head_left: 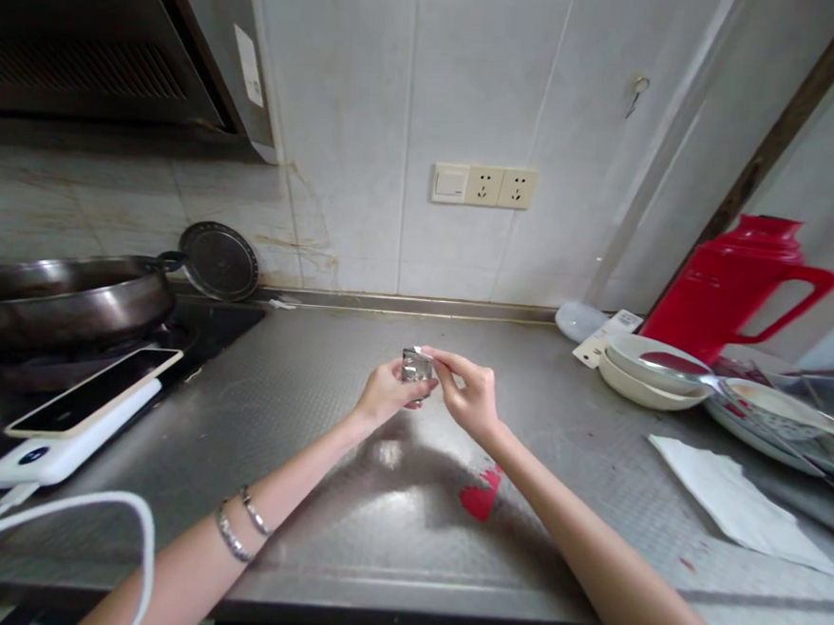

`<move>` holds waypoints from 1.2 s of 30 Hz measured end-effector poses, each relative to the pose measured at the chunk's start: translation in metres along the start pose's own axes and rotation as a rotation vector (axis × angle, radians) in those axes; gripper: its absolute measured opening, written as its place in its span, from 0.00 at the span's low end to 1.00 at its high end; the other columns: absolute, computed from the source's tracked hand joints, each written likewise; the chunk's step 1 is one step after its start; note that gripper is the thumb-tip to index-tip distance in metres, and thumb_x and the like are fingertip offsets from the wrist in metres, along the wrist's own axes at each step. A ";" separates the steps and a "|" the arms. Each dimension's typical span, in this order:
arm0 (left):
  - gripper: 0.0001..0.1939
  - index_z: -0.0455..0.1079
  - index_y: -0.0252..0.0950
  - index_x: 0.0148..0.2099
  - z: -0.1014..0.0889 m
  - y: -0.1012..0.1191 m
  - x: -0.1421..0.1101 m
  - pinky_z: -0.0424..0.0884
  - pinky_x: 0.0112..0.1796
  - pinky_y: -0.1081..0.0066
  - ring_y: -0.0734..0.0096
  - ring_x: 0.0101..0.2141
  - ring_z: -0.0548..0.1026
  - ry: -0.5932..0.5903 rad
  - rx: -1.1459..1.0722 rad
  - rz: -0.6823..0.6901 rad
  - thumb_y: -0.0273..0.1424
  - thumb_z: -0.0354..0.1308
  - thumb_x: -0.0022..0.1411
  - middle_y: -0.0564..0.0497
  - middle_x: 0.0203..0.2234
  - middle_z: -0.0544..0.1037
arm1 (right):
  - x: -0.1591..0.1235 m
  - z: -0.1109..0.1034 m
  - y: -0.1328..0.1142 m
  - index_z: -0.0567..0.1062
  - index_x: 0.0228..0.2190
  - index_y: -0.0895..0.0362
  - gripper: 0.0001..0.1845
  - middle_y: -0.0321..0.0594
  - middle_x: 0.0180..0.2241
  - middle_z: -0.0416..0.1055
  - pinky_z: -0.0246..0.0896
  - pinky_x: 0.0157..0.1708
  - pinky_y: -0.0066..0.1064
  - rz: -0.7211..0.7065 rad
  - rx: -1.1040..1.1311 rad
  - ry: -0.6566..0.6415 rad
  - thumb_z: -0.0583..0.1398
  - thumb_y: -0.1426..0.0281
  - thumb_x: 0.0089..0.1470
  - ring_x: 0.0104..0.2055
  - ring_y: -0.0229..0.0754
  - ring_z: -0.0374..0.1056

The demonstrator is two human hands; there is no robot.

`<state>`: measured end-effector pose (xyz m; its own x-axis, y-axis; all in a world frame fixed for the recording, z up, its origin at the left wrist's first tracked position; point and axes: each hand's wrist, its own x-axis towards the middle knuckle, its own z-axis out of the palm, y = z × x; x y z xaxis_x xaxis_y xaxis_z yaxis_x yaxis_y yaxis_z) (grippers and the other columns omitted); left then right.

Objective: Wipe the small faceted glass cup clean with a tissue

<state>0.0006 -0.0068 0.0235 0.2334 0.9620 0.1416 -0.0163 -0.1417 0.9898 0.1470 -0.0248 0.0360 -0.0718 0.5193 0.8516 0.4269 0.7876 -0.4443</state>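
My left hand [384, 392] is closed around a small, greyish, see-through object with a dark rim [414, 366], perhaps a little glass or box; its exact kind is too small to tell. It is held above the middle of the steel counter [294, 437]. My right hand [471, 392] is pinched at the upper right edge of that object, thumb and forefinger together. A tiny whitish bit shows by these fingertips, and I cannot make out what it is. Beneath the right forearm, a red torn patch [479, 501] lies on the counter.
On the left are a pan [68, 293] on the black stove, a phone [97, 393] and a white power bank [69, 441] with a cable. On the right stand a red thermos [725, 286], stacked bowls [650, 395] and a white paper napkin [739, 502]. Sockets [501, 187] are on the wall.
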 end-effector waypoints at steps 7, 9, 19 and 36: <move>0.25 0.72 0.32 0.41 0.000 0.001 0.000 0.74 0.24 0.74 0.75 0.24 0.73 -0.010 -0.001 0.014 0.43 0.70 0.44 0.51 0.27 0.75 | 0.010 -0.013 0.007 0.80 0.29 0.56 0.10 0.40 0.30 0.80 0.69 0.32 0.30 0.147 0.128 -0.026 0.58 0.68 0.55 0.31 0.43 0.75; 0.24 0.71 0.31 0.38 0.001 0.004 -0.002 0.74 0.23 0.74 0.76 0.24 0.73 -0.007 -0.001 0.002 0.42 0.70 0.43 0.51 0.27 0.75 | 0.014 -0.015 0.013 0.79 0.29 0.57 0.10 0.39 0.28 0.79 0.67 0.30 0.30 0.255 0.167 0.057 0.59 0.65 0.54 0.30 0.43 0.73; 0.24 0.72 0.32 0.38 0.000 0.004 -0.003 0.77 0.24 0.71 0.76 0.23 0.73 -0.029 -0.015 -0.019 0.43 0.70 0.44 0.52 0.27 0.74 | 0.016 -0.004 0.028 0.77 0.35 0.56 0.12 0.43 0.40 0.77 0.64 0.47 0.38 0.454 0.463 -0.223 0.59 0.62 0.52 0.45 0.46 0.71; 0.40 0.60 0.37 0.58 -0.009 0.007 0.001 0.76 0.25 0.68 0.72 0.21 0.76 -0.128 -0.033 -0.090 0.53 0.63 0.49 0.45 0.36 0.79 | 0.001 0.009 0.022 0.63 0.54 0.51 0.40 0.44 0.54 0.65 0.66 0.49 0.39 0.443 0.501 -0.308 0.69 0.69 0.38 0.55 0.49 0.64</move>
<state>-0.0084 -0.0051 0.0309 0.3571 0.9327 0.0509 -0.0211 -0.0464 0.9987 0.1479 -0.0039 0.0242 -0.2699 0.8357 0.4784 0.0170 0.5008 -0.8654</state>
